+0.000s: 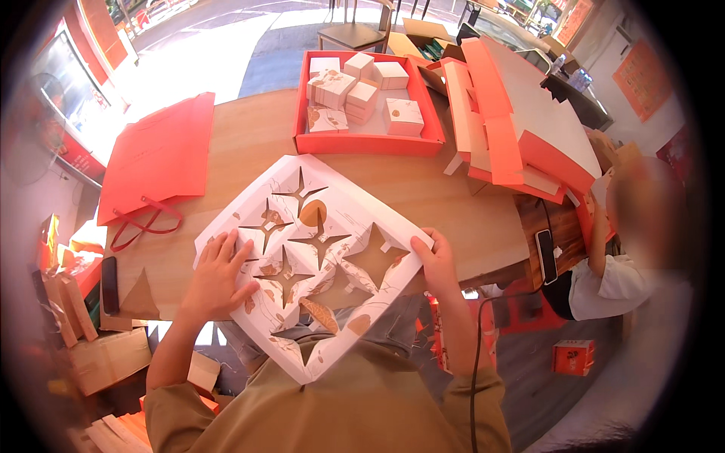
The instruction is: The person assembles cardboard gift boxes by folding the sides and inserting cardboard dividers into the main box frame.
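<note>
A white cardboard box insert (pixel 343 249) with gold and brown print and several star-shaped cut-outs is tilted cornerwise in front of me, over the table's near edge. My left hand (pixel 219 275) lies on its left side with the fingers spread on the card. At the right corner, my right hand (pixel 438 260) grips the insert's edge, thumb on top and the other fingers mostly hidden beneath. Beyond it stands a shallow red box (pixel 370 143) with several small white printed boxes (pixel 361 98) inside.
A red paper bag (pixel 158 155) lies flat on the wooden table (pixel 249 124). Large red-and-white cartons (pixel 498 113) stack at the right, near another person's arm (pixel 599 238). Phones lie at the left edge (pixel 110 283) and right (pixel 545 257). A cable (pixel 477 362) hangs beside my right arm.
</note>
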Tool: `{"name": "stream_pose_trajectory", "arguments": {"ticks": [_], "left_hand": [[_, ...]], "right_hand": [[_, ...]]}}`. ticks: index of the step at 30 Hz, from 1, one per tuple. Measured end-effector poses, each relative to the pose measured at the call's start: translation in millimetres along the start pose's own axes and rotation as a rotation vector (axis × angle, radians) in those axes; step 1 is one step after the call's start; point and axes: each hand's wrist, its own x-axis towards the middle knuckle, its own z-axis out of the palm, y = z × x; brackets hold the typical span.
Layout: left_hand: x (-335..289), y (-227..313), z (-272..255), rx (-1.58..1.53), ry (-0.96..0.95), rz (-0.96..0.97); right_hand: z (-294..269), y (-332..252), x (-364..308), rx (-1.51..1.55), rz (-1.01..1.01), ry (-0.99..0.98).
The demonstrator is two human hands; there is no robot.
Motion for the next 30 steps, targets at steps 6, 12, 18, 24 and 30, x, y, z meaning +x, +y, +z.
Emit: {"name": "stream_pose_trajectory", "arguments": {"ticks": [6, 12, 18, 24, 30], "left_hand": [[-8.1, 30.0, -10.7, -0.022, -0.038, 0.041], [39.1, 16.7, 0.5, -0.151, 0.193, 0.168], [61.5, 15.2, 12.7, -0.092, 0.015, 0.28], [62.4, 19.1, 23.4, -0.084, 0.023, 0.256], [66.9, 22.2, 17.9, -0.044, 0.003, 0.264]], "right_hand": [[-6.4, -38.0, 106.8, -0.176, -0.094, -0.015], [2.0, -48.2, 170.0, -0.347, -0.033, -0.231], [45.5, -25.3, 159.3, -0.535, -0.263, -0.039], [24.5, -17.4, 73.9, -0.999, -0.778, -0.147], [37.2, 8.8, 23.9, -1.198, -0.683, -0.301]]}}
